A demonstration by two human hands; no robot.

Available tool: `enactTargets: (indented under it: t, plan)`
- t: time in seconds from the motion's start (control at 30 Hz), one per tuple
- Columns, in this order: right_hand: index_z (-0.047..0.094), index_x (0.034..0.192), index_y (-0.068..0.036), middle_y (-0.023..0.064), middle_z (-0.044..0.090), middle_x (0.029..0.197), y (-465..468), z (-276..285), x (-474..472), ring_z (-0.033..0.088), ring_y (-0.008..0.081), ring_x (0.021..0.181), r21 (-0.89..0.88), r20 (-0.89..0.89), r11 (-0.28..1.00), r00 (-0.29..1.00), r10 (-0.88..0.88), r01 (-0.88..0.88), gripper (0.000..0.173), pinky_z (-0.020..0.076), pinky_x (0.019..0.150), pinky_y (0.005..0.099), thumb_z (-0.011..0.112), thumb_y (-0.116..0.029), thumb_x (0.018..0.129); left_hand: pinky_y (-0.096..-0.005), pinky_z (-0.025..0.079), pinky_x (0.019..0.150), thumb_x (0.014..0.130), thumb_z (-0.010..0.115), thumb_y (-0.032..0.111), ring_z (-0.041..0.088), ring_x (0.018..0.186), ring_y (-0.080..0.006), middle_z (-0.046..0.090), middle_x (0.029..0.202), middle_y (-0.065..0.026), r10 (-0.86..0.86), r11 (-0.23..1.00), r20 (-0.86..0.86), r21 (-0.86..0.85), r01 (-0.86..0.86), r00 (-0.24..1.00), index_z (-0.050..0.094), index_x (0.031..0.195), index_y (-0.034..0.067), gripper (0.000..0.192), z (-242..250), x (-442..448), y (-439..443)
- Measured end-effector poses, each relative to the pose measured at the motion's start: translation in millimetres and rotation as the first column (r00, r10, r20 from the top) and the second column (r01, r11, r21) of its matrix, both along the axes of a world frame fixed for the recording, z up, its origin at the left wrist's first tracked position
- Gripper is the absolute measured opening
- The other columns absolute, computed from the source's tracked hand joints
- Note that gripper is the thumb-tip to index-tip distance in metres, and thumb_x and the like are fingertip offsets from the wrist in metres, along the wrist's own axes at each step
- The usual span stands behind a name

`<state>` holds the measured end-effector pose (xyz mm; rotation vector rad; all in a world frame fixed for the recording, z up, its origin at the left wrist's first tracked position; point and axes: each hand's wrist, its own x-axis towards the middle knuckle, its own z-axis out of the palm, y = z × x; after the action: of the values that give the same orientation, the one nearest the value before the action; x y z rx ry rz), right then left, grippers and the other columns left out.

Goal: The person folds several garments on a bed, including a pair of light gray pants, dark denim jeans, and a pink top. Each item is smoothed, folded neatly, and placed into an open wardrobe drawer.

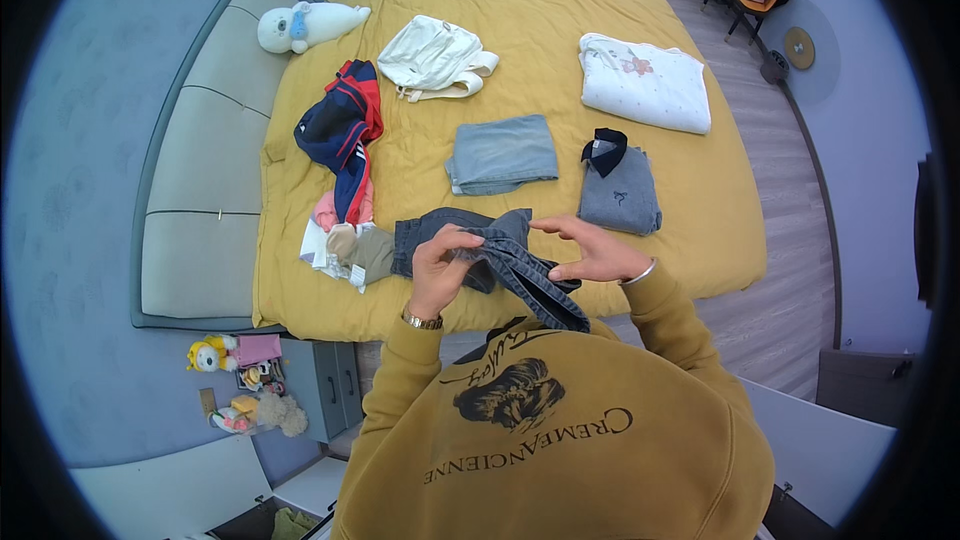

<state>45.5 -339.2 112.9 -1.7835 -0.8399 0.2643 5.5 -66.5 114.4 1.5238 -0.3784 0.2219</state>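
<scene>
Dark denim jeans (442,221) lie partly on the bed's near side, with one end lifted toward my body. My left hand (441,270) pinches the raised denim edge between thumb and fingers. At the other side of that lifted part, my right hand (600,251) has thumb and forefinger spread; its thumb is against or very near the cloth. An open denim edge (551,296) droops below my hands. Folded light-blue jeans (504,154) rest just beyond, and a folded grey-blue top with a dark collar (619,191) lies to the right.
The yellow-covered bed (525,37) also carries a white backpack (431,56), a folded white blanket (645,82), a seal plush (319,24) and a navy-red jacket (341,127). Khaki clothing (373,255) touches the jeans' left end. A nightstand (330,382) stands at lower left.
</scene>
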Motion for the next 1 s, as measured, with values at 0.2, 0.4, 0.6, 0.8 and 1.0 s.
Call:
enactTargets:
  t: [0.2, 0.4, 0.6, 0.8, 1.0]
  plan:
    - [0.043, 0.141, -0.005, 0.0020, 0.056, 0.104, -7.0, -30.0, 4.3, 0.050, 0.0086, 0.086, 0.136, -0.541, 0.988, 0.830, 0.137, -0.074, 0.061, 0.0422, 0.078, 0.0243, 0.067, -0.030, 0.090, -0.0260, 0.048, 0.081, 0.077, 0.065, -0.013, 0.060, 0.091, -0.0151, 0.064, 0.100, -0.0079, 0.100, 0.995, 0.019, 0.007, -0.100, 0.995, 0.063, 0.100, 0.001, 0.027, -7.9, 8.9, 7.5]
    - [0.029, 0.148, -0.006, 0.0095, 0.044, 0.137, -24.8, -52.0, -20.8, 0.044, 0.0160, 0.123, 0.350, -0.601, 0.930, 0.788, 0.134, 0.109, 0.106, 0.0376, 0.097, 0.0290, 0.084, -0.047, 0.068, -0.0239, 0.048, 0.085, 0.081, 0.065, -0.011, 0.061, 0.094, -0.0109, 0.065, 0.104, -0.0062, 0.298, 0.942, -0.090, -0.135, -0.308, 0.950, 0.062, 0.107, -0.001, 0.028, -8.0, 17.2, 5.4]
    - [0.004, 0.152, -0.003, 0.0198, 0.025, 0.153, -7.8, -72.3, -44.1, 0.028, 0.0287, 0.141, -0.007, -0.213, 1.000, 0.977, -0.025, 0.024, 0.129, 0.0289, 0.111, 0.0394, 0.090, -0.033, 0.062, -0.0231, 0.047, 0.085, 0.082, 0.065, -0.010, 0.061, 0.092, -0.0101, 0.065, 0.104, -0.0058, 0.306, 0.938, -0.083, -0.145, -0.315, 0.948, 0.061, 0.107, -0.001, 0.027, -6.4, 26.0, -0.6]
    - [0.010, 0.152, -0.003, 0.0152, 0.037, 0.147, 32.9, -128.3, -39.6, 0.041, 0.0225, 0.132, 0.449, -0.512, 0.819, 0.854, -0.093, 0.359, 0.098, 0.0325, 0.109, 0.0339, 0.076, -0.016, 0.082, -0.0235, 0.047, 0.085, 0.081, 0.065, -0.010, 0.060, 0.095, -0.0109, 0.064, 0.106, -0.0064, 0.293, 0.946, -0.069, -0.127, -0.300, 0.954, 0.061, 0.106, -0.001, 0.027, -4.6, 28.5, -1.4]
    - [0.061, 0.117, 0.001, 0.0031, 0.066, 0.111, 14.3, -79.4, 29.6, 0.057, 0.0104, 0.100, 0.425, -0.430, 0.809, 0.877, -0.214, 0.406, 0.031, 0.0462, 0.090, 0.0265, 0.063, 0.000, 0.087, -0.0260, 0.048, 0.088, 0.081, 0.063, -0.012, 0.058, 0.103, -0.0136, 0.060, 0.117, -0.0083, 0.345, 0.934, 0.019, -0.107, -0.341, 0.939, 0.054, 0.121, -0.001, 0.043, 17.8, 38.1, 14.8]
